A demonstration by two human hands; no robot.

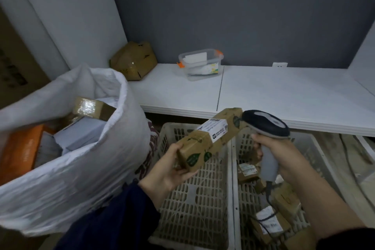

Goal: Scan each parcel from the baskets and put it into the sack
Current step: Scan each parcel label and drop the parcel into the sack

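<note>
While the left hand (169, 171) grips the parcel (205, 144) with its label (215, 131) upward, the right hand (284, 158) clasps the scanner (265, 123), head apparently aimed there, beside the open sack (97, 158).

You have two hands in view, the left hand (166, 174) and the right hand (284, 160). They hold one scanner (265, 124) and one parcel (209, 138). Below them you see two baskets, the left basket (194, 205) and the right basket (246, 205), and in the right one you can count at least three boxes (284, 201). There is one sack (81, 168), with at least three packages (89, 107) inside. The shelf (284, 97) carries one tub (200, 65) and one bundle (134, 61).
</note>
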